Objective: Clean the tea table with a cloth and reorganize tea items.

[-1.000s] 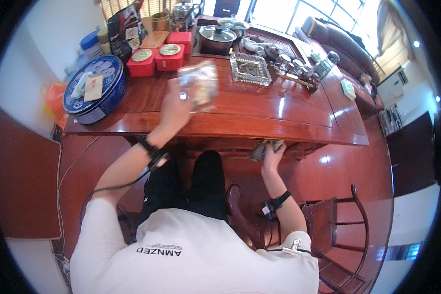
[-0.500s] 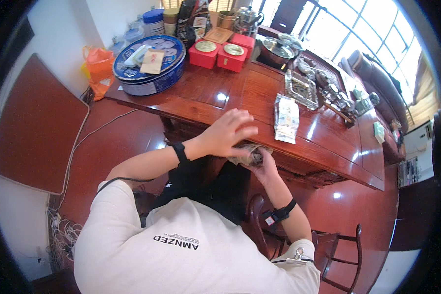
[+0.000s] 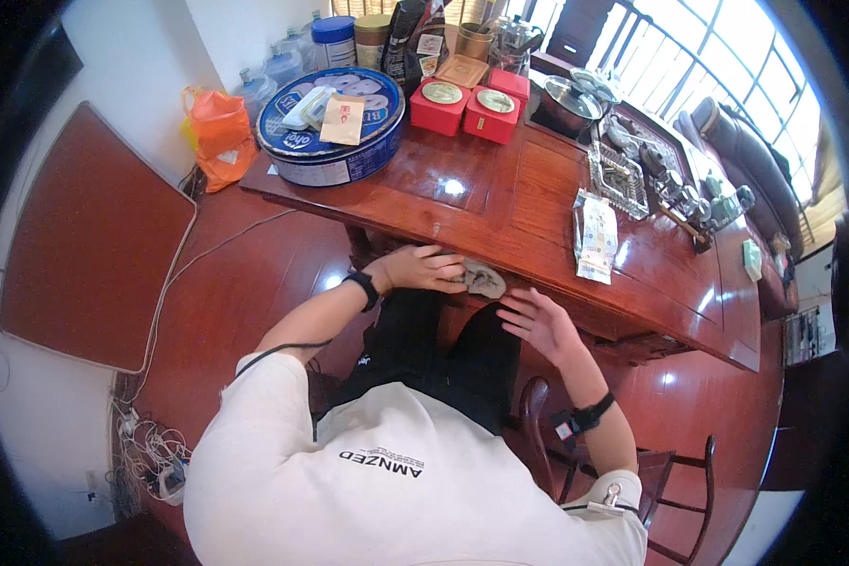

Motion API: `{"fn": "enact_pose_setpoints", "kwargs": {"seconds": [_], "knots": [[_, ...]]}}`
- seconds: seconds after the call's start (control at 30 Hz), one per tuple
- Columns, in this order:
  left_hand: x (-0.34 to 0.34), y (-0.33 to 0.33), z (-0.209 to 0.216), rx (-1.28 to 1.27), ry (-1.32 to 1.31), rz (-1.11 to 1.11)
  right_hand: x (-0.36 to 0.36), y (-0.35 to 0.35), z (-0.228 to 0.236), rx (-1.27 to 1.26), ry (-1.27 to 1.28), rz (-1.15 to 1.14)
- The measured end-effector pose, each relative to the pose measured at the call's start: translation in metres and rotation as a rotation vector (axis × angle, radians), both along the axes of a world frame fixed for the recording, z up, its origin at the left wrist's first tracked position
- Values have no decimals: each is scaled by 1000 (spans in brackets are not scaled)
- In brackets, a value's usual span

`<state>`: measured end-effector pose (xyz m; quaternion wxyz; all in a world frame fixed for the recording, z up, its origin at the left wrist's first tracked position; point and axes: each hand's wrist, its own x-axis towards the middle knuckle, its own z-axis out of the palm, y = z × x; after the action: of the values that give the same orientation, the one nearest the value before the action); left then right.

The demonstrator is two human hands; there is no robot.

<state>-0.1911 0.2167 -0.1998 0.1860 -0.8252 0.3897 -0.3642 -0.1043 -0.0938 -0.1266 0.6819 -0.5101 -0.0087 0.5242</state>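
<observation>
At the near edge of the table my left hand point(image 3: 426, 271) has its fingers closed on a small greyish-beige, soft-looking bundle point(image 3: 486, 280) with a dark patch in its middle; what kind of thing it is cannot be made out. The bundle is just below the table edge, above my lap. My right hand point(image 3: 540, 324) is open just to the right of it, fingers apart and holding nothing. On the table beyond that hand lies a flat pale printed packet point(image 3: 595, 238).
The wooden table point(image 3: 500, 193) carries a big round blue tin point(image 3: 335, 165), two red boxes point(image 3: 490, 120) with round lids, a glass tray point(image 3: 620, 181) and a lidded pot point(image 3: 570, 102). An orange bag point(image 3: 224, 141) is to the left. A dark chair point(image 3: 698, 500) stands behind at right.
My right hand has let go of the bundle and opened beside it. My left hand, open above it before, has come down and closed on it. The view has shifted, moving everything rightward.
</observation>
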Motion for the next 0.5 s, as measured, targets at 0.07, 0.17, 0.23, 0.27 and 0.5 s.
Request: {"fn": "enact_pose_setpoints", "kwargs": {"seconds": [0.07,0.17,0.23,0.27,0.5], "knots": [[-19,0,-6,-201,-20,132,3,-23,6,-33,-55,-56],[-52,21,-21,-432,12,312,13,-55,7,-147,-128,-203],[-75,49,-26,-676,213,492,16,-64,12,-168,-145,-294],[-86,63,-23,-618,125,505,19,-67,13,-187,-169,-298],[-141,141,-10,-527,-120,799,44,-55,56,-250,-840,-206]]}}
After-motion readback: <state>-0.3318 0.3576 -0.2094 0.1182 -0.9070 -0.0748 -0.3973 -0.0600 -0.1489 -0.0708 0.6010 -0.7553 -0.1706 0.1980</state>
